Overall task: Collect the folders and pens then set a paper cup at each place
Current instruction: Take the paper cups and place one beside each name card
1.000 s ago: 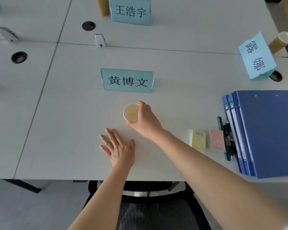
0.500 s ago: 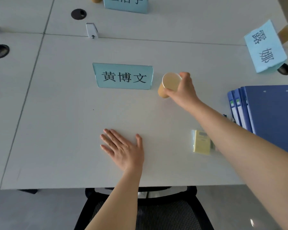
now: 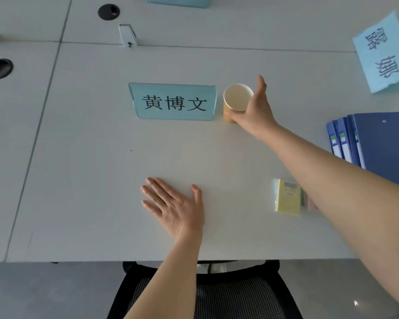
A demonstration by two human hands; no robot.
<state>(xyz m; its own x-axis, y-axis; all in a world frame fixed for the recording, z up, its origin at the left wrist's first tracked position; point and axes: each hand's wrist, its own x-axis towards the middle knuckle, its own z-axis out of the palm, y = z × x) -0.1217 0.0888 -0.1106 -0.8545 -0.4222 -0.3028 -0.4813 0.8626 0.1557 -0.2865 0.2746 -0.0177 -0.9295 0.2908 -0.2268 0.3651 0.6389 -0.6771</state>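
A tan paper cup point(image 3: 236, 97) stands upright on the white table point(image 3: 90, 180), just right of the light-blue name card point(image 3: 173, 102). My right hand point(image 3: 255, 109) is wrapped around the cup's right side, thumb low at its base, fingers behind it. My left hand point(image 3: 173, 206) lies flat on the table near the front edge, fingers spread, holding nothing. A stack of blue folders point(image 3: 378, 143) lies at the right edge, partly behind my right forearm. No pens show; my arm covers that spot.
A yellow sticky-note pad point(image 3: 287, 196) and a pink one point(image 3: 310, 202) lie by my right arm. Another name card point(image 3: 381, 54) stands at the far right. Cable holes point(image 3: 0, 68) point(image 3: 108, 11) and a small white clip point(image 3: 127, 35) sit at the back. A black mesh chair point(image 3: 217, 293) is below.
My right hand carried the cup from the middle of the table up and right, then set it down beside the name card. My left hand stayed flat.
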